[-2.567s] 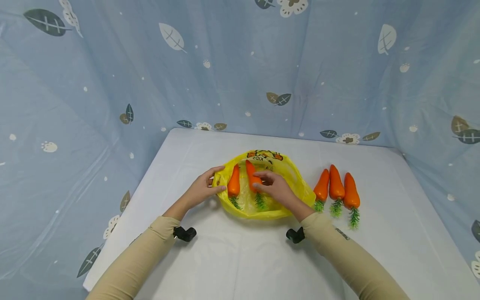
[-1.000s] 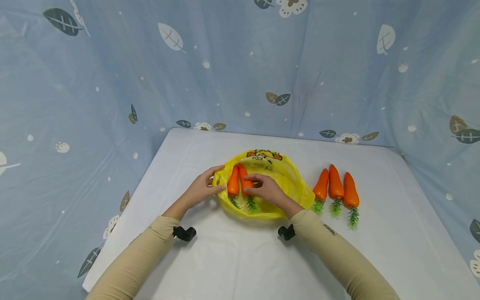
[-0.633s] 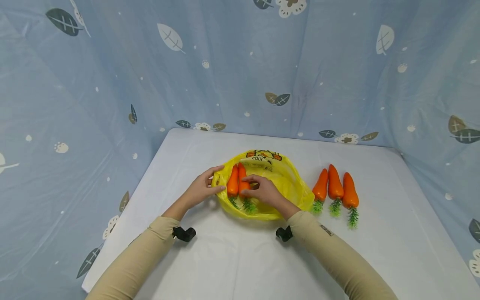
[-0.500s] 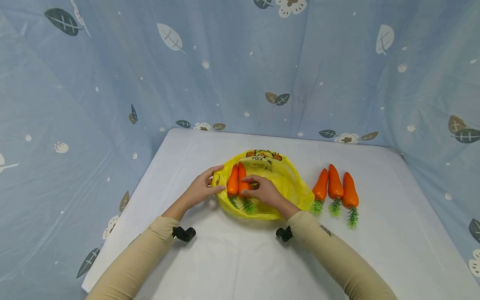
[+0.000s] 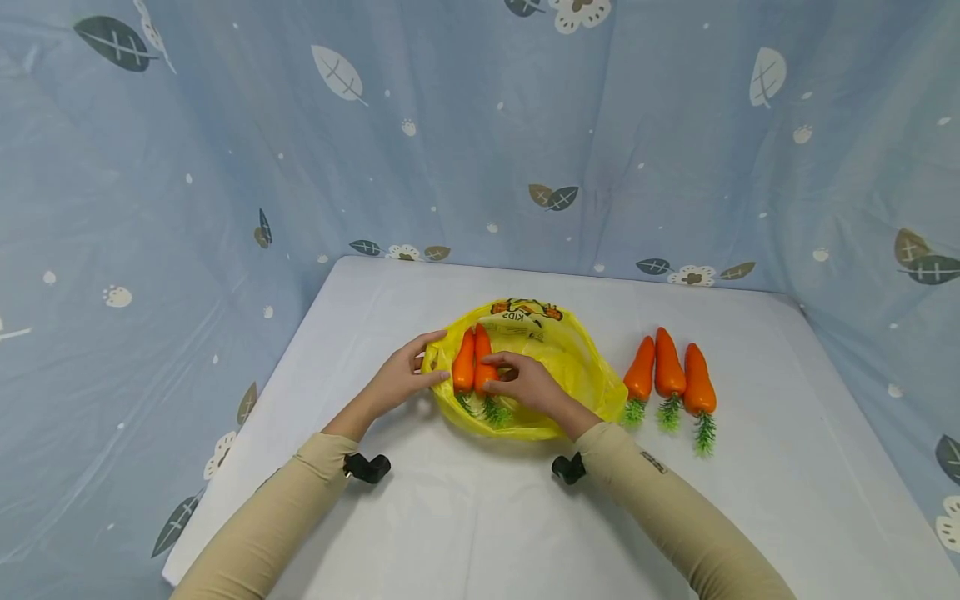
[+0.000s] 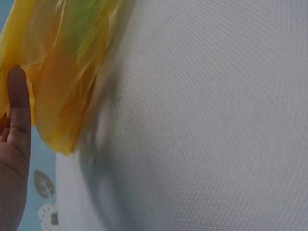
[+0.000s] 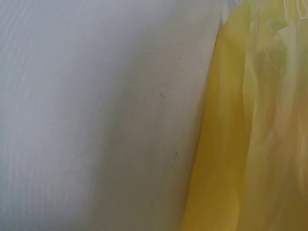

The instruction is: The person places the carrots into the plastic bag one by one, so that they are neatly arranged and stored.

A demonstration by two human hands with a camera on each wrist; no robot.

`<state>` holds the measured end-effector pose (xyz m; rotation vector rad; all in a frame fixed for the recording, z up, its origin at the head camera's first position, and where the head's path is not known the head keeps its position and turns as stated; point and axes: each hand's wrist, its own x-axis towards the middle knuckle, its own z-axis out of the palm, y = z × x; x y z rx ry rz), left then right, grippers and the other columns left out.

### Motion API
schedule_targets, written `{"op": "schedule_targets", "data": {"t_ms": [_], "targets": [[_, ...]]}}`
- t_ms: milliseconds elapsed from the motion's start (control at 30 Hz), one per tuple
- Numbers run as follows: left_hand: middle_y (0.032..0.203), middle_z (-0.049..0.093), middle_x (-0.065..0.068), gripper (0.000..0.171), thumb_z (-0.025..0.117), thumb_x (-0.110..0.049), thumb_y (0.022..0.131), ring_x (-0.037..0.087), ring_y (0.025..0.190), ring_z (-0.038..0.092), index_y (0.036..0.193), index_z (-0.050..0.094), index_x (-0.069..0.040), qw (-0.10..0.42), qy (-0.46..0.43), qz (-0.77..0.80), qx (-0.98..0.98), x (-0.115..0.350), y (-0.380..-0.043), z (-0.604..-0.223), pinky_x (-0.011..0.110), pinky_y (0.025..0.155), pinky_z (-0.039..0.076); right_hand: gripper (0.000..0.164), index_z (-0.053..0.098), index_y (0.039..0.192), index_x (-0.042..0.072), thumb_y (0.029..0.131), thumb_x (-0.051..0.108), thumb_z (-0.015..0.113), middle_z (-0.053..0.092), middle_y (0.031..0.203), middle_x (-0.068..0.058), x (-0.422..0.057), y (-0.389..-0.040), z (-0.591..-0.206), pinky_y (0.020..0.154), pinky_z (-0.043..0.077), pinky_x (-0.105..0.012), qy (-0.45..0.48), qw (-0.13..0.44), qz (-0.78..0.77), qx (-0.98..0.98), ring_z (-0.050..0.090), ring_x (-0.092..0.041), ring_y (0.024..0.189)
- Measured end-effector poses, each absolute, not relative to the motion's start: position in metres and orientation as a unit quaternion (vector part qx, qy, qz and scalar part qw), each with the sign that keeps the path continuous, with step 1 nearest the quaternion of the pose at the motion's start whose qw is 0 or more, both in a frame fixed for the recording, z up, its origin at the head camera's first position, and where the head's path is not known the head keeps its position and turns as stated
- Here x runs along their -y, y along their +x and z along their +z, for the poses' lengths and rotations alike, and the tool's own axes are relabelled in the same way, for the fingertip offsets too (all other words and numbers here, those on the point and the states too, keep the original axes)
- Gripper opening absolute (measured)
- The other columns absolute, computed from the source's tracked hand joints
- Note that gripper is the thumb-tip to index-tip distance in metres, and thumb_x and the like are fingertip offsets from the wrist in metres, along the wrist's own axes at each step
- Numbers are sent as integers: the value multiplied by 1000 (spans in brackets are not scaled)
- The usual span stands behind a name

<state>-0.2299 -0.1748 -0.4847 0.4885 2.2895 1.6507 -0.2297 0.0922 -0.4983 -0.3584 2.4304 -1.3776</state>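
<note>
Grip of the right hand [image 5: 527,386] pinches an orange carrot [image 5: 484,375] by its thicker part, inside the spread yellow bag [image 5: 577,358], green leaves toward the person. Just beside it in the bag lies a second carrot [image 5: 463,367], tip pointing the same way. At the bag's left edge, the left hand [image 5: 399,382] grasps the plastic. Three more carrots [image 5: 670,371] lie right of the bag on the white surface [image 5: 480,525], before a blue leaf-printed curtain [image 5: 450,142].
</note>
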Motion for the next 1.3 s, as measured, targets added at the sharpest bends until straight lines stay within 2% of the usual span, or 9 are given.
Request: {"op": "schedule_targets", "data": {"t_ms": [400,833,1300], "targets": [[161,34,11,74,75,-17,94,33,127,58,158,37,-16,138,167,570,-793,175,-229,-484,30,91,56,52,62,141,18,92,23,78,63,136,-10,-94,-226,-495,95,55,-39,-127,154,-492,-848,66,-25,111],[160,36,12,74,75,-17,94,34,128,57,158,37,-16,138,164,569,-794,174,-229,-485,33,92,57,49,64,139,21,93,27,77,63,137,-7,-102,-222,-486,95,55,-40,-126,150,-474,-858,66,-25,112],[161,35,11,73,75,-19,94,34,128,57,157,38,-17,137,163,569,-795,176,-229,-486,33,92,56,48,61,142,13,97,27,72,62,138,-13,-122,-215,-479,90,57,-41,-155,130,-474,-857,66,-28,111]]}}
